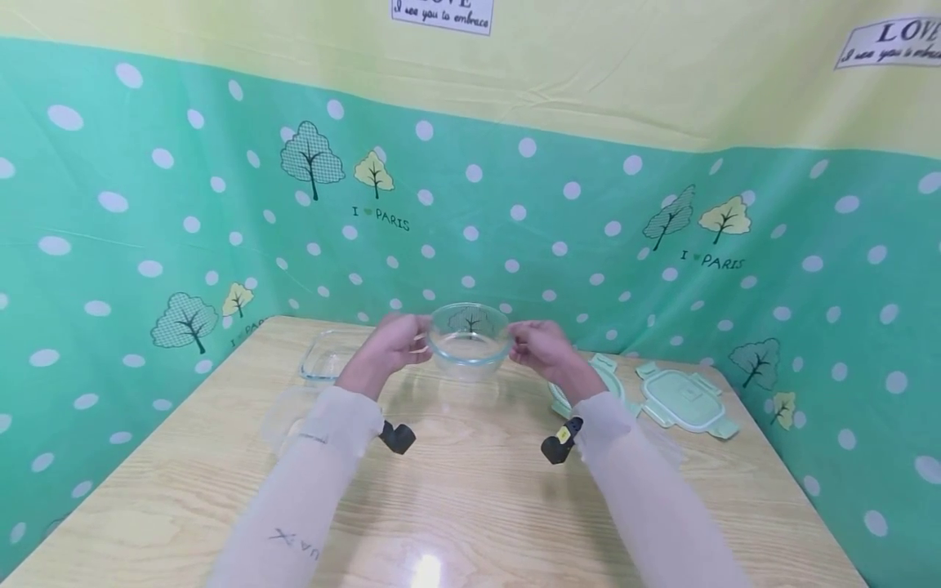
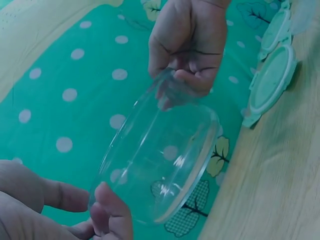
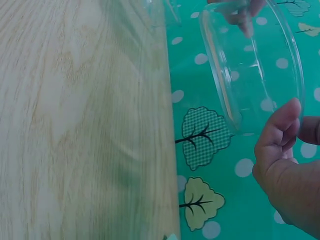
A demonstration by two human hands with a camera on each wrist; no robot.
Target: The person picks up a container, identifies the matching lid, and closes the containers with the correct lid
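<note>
A round clear glass bowl (image 1: 470, 347) is held up over the far part of the table, between both hands. My left hand (image 1: 399, 343) grips its rim on the left side, and my right hand (image 1: 542, 347) grips the rim on the opposite side. In the left wrist view the bowl (image 2: 155, 155) shows see-through, with the left fingers (image 2: 112, 212) at the near rim and the right hand (image 2: 189, 47) at the far rim. The right wrist view shows the right hand (image 3: 287, 167) pinching the rim of the bowl (image 3: 255, 70).
A rectangular glass container (image 1: 323, 359) stands on the wooden table (image 1: 470, 490) at the back left, with a clear round item (image 1: 283, 416) nearer. Right of the bowl lie a round green lid (image 1: 604, 380) and a rectangular green lid (image 1: 684, 398). A polka-dot curtain (image 1: 470, 204) hangs behind.
</note>
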